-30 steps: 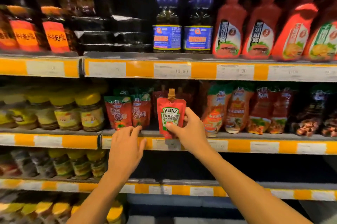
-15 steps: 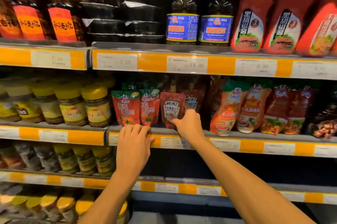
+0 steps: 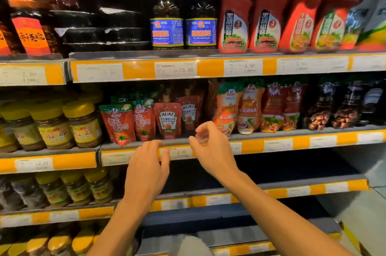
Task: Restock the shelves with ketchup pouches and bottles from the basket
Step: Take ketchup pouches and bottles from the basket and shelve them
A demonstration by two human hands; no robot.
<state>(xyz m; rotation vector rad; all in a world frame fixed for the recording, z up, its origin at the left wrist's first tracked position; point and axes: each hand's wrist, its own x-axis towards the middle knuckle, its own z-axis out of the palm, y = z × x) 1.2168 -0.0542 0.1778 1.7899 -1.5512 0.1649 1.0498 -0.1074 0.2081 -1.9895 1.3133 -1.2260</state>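
Now our hands hang empty at the shelf lip: left hand flat-fingered, right hand loosely spread. Just beyond stands the Heinz ketchup pouch, red tomato pouches left, orange sauce pouches right.

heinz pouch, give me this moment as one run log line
step: pouch shelved | front Heinz pouch: upright on middle shelf, free | right hand: open, empty | left hand: open, at shelf edge

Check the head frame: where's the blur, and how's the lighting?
Head view: motion blur smears the right hand and the top-right bottles; Heinz pouch label stays legible; shelf backs dark, price strips bright; wide-angle bends shelf edges.
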